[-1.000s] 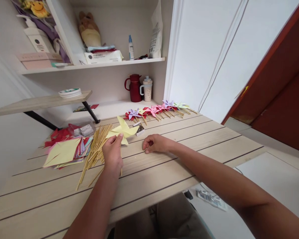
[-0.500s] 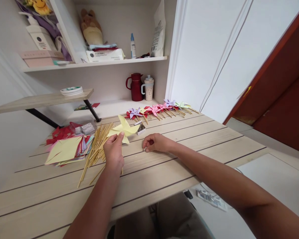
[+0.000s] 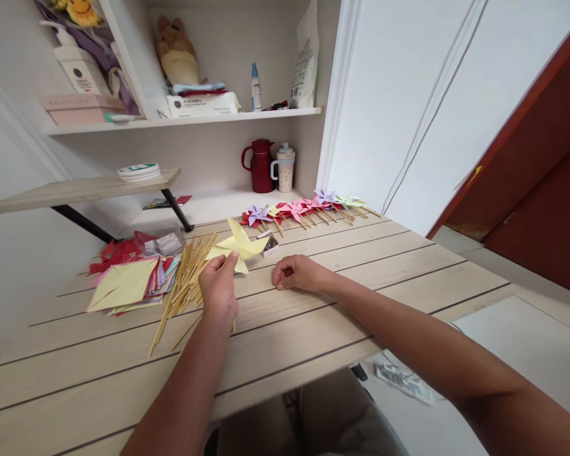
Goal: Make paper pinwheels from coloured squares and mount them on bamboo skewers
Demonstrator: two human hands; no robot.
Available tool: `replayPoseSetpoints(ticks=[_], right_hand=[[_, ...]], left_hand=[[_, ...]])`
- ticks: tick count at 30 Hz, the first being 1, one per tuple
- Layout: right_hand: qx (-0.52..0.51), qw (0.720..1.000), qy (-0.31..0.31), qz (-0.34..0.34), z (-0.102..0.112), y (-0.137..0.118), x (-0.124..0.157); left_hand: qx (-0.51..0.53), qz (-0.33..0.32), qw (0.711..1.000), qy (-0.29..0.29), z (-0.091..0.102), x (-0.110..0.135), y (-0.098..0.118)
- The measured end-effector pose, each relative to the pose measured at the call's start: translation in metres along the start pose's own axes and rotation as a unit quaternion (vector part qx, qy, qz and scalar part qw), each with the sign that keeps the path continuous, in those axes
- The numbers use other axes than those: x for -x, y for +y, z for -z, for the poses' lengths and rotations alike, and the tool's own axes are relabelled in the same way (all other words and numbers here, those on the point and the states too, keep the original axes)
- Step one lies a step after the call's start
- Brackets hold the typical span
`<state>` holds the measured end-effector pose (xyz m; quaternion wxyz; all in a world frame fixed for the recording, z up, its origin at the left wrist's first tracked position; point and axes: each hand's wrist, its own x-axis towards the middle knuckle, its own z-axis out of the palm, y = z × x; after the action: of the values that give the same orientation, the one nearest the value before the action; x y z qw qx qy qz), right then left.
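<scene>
A yellow paper pinwheel (image 3: 241, 244) is pinched by its centre and lower blade between the thumb and fingers of my left hand (image 3: 218, 286), held just above the table. My right hand (image 3: 298, 273) rests on the tabletop to the right, its thumb and fingertips pressed together; whatever is between them is hidden or too small to name. Beyond the gap between both hands sits a small open box (image 3: 270, 246) of tiny metal pins. Thin wooden sticks (image 3: 185, 278) lie in a loose pile left of my left hand. Farther left is a stack of slit coloured paper squares (image 3: 123, 286).
Finished pinwheels on sticks (image 3: 297, 210) lie in a row along the table's back. Red paper pieces (image 3: 123, 250) are at the back left, under a raised wooden shelf (image 3: 76, 189). A red jug (image 3: 262, 166) and a speckled cup (image 3: 285, 170) stand behind.
A small shiny bit seen at my right fingertips is no longer visible. Both hands keep nearly the same place; the view has shifted slightly.
</scene>
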<state>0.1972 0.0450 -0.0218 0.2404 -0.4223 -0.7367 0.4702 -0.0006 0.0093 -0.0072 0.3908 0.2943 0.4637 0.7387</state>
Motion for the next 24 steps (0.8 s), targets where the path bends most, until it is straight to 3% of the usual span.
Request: replayPoseSetpoints(ticks=[15,24], right_hand=[[0.017,0.999,0.014,0.028,0.0022,0.0014,-0.0011],[0.063,0.997,0.024,0.043,0.0059,0.0005,-0.0014]], left_hand=[[-0.001,-0.001,1.000,0.019,-0.0009,0.0007,0.0010],[-0.021,0.044,0.998,-0.037,0.0024,0.0005,-0.0037]])
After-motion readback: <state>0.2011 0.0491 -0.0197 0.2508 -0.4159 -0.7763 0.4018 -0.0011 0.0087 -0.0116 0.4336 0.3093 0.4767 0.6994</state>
